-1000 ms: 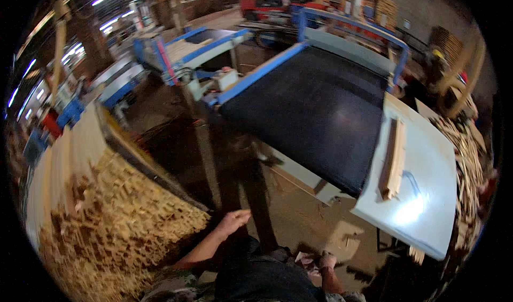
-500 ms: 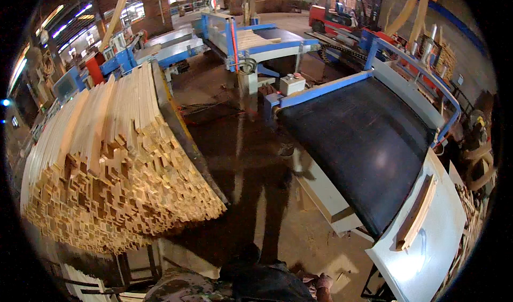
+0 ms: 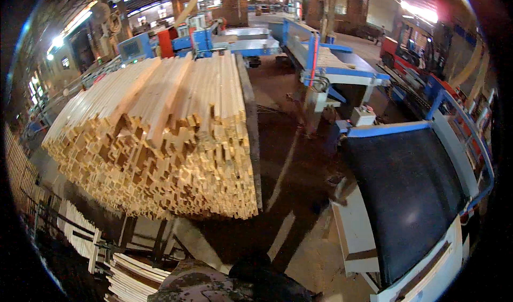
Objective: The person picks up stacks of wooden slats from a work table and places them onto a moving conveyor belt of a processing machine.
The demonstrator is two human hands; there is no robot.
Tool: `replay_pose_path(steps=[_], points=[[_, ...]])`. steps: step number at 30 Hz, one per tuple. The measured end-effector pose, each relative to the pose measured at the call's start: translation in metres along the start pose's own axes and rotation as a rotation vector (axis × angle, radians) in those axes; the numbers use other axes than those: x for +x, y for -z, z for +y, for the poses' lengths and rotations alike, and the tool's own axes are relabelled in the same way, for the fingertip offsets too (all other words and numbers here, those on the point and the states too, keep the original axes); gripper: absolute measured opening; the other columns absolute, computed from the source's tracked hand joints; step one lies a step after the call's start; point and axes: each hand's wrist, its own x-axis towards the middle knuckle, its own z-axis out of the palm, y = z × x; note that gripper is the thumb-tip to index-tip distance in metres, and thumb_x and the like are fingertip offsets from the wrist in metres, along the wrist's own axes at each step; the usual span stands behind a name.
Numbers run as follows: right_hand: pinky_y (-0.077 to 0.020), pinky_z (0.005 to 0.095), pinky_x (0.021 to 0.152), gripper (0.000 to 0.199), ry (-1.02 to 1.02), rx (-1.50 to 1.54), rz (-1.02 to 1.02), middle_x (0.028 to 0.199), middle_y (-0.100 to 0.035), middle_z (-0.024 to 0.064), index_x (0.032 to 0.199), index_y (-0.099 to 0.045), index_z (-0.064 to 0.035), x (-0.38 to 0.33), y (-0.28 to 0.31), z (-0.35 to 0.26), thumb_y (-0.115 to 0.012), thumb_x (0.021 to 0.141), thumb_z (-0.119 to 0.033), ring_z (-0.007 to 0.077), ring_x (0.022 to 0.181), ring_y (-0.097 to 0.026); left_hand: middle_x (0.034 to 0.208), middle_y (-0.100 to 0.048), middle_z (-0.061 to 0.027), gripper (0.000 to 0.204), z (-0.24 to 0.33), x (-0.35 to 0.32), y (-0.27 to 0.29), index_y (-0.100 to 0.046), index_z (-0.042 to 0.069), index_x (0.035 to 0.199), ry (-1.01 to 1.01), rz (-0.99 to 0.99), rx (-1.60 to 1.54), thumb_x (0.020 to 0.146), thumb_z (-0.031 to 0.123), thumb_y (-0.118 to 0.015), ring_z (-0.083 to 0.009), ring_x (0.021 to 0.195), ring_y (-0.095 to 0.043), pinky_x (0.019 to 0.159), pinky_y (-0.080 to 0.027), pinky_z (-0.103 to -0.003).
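Note:
Neither of my hands shows in the head view; only my dark, patterned clothing [image 3: 224, 283] fills the bottom middle. A big stack of long pale wooden strips [image 3: 171, 126] lies in front of me on the left, its cut ends facing me. To my right runs a wide black conveyor belt [image 3: 411, 195] in a blue and white frame. One wooden strip [image 3: 427, 272] lies on the white table at the belt's near end.
A dirt floor aisle [image 3: 283, 179] runs between the stack and the belt. White curved boards [image 3: 133, 280] are piled low at the left. Blue machines [image 3: 320, 61] stand behind, and a red vehicle [image 3: 409, 53] is at the far right.
My view has swung left from the belt to the wood stack, which now fills the left half. My hands, seen low in the picture a second ago, have dropped out of view.

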Motion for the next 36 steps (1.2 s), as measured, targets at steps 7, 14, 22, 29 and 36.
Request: replay_pose_path(steps=[7,14,22,29,36], points=[[-0.0592,0.0519,0.078,0.045,0.108,-0.082,-0.024,0.117,-0.073,0.0160,0.139,-0.055,-0.0152,0.019,0.011,-0.019,-0.053,0.099,-0.036,0.0348,0.098,-0.073,0.106,-0.070,-0.0107,0.048,-0.055,-0.019,-0.007,-0.072,0.006,0.121,0.104,0.052,-0.107,0.097,0.047,-0.066,-0.0266,0.097,-0.066,0.086,-0.052,-0.044],[-0.0597,0.0550,0.077,0.049,0.211,-0.165,-0.050,0.122,-0.071,0.0170,0.151,-0.048,-0.0151,0.044,0.001,-0.027,-0.046,0.104,-0.031,0.0364,0.096,-0.072,0.110,-0.071,-0.0113,0.052,-0.094,-0.038,-0.020,-0.072,0.006,0.123,0.188,0.065,-0.190,0.096,0.050,-0.067,-0.0280,0.101,-0.066,0.088,-0.052,-0.045],[-0.0602,0.0484,0.077,0.046,0.223,-0.180,-0.016,0.121,-0.070,0.0127,0.143,-0.047,-0.0126,0.065,0.026,-0.052,-0.047,0.103,-0.034,0.0313,0.101,-0.072,0.115,-0.072,-0.0120,0.056,-0.100,-0.028,-0.008,-0.072,0.007,0.125,0.201,0.046,-0.136,0.094,0.054,-0.068,-0.0295,0.105,-0.067,0.091,-0.052,-0.046],[-0.0580,0.0441,0.073,0.035,0.077,0.700,0.140,0.107,-0.071,0.0119,0.119,-0.059,-0.0089,0.047,0.107,-0.097,-0.056,0.098,-0.036,0.0282,0.094,-0.072,0.119,-0.073,-0.0126,0.060,-0.060,0.014,-0.001,-0.072,0.007,0.127,0.013,0.104,-0.050,0.093,0.057,-0.069,-0.0309,0.108,-0.068,0.094,-0.051,-0.047],[-0.0561,0.0401,0.069,0.031,-0.108,1.846,-0.004,0.094,-0.071,0.0111,0.098,-0.069,-0.0044,0.037,0.158,-0.139,-0.062,0.094,-0.034,0.0253,0.085,-0.072,0.111,-0.075,-0.0112,0.059,0.149,0.035,-0.054,-0.075,0.005,0.118,-0.767,-0.282,0.083,0.092,0.058,-0.073,-0.0221,0.104,-0.069,0.088,-0.053,-0.037]])
